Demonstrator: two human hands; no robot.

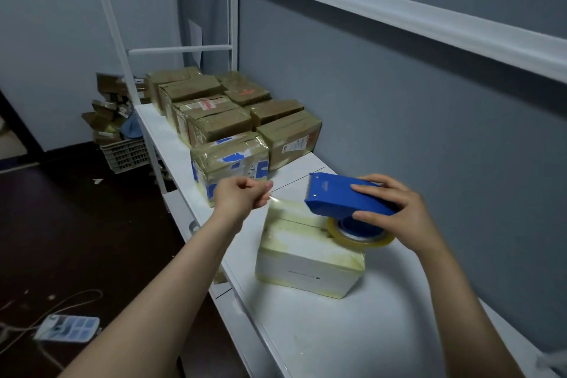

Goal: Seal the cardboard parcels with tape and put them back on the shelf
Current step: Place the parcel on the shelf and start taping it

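A white parcel [310, 267] with yellowish tape along its edges lies on the white shelf [352, 331] in front of me. My right hand [395, 212] grips a blue tape dispenser [340, 196] with a clear tape roll [359, 235] just above the parcel's top right. My left hand [242, 195] pinches the free end of the clear tape strip [277, 202], stretched from the dispenser over the parcel's left edge. Behind it, a parcel with blue markings [230, 163] stands wrapped in tape.
Several brown taped parcels [221, 107] stand in rows at the shelf's far end against the grey wall. A crate [125, 153] with more boxes sits on the dark floor at left. A power strip [67, 327] with cables lies on the floor.
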